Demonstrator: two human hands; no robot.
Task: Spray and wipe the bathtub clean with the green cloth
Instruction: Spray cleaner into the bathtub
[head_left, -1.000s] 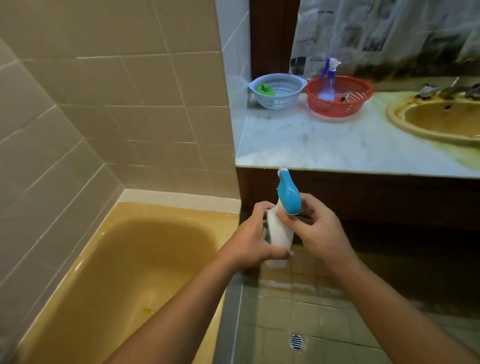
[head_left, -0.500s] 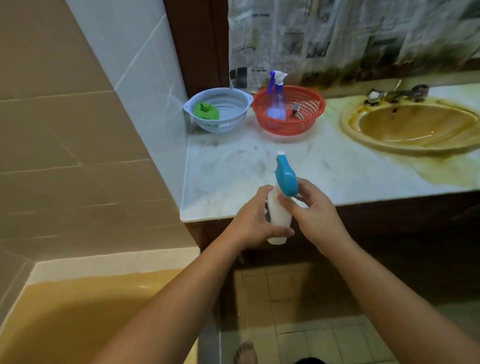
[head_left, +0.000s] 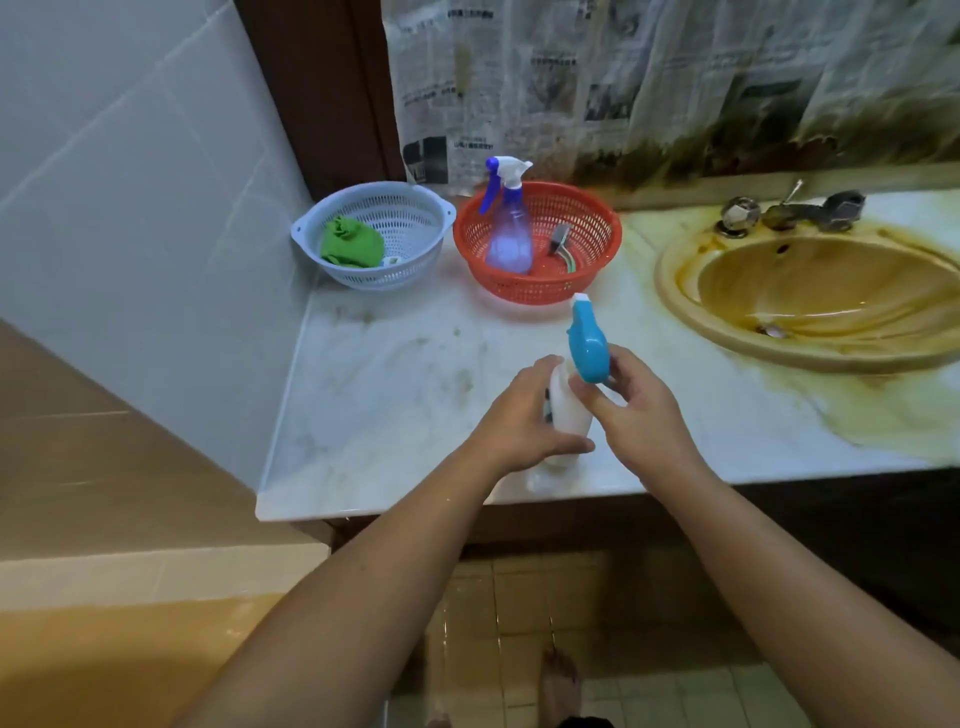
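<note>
Reaching forearms: both are stretched forward from the bottom edge and brought together at one bottle.
Bathtub (head_left: 104, 654): the yellow tub is seen at the lower left, below the counter's left end and well apart from the hands.
Left hand (head_left: 519, 415): its fingers are curled round the bottle's white body from the left, with the thumb laid across the lower front.
Right hand (head_left: 641, 410): it is closed on the bottle's neck, just under the blue head.
Spray bottle (head_left: 587, 348): it is held nearly upright over the front of the countertop (head_left: 395, 395); whether its base touches the marble cannot be told.
Green cloth (head_left: 350, 243): it is bunched inside the pale blue basket (head_left: 415, 205) at the counter's back left corner, far from both hands.
Red basket (head_left: 592, 210): it is set just right of the pale one; a violet spray bottle (head_left: 509, 234) is stood upright in it, beside a small item that cannot be made out.
Sink (head_left: 779, 291): the stained yellow basin is set into the counter at the right, with taps (head_left: 789, 210) behind it.
Newspaper (head_left: 571, 78): sheets are hung across the wall behind.
</note>
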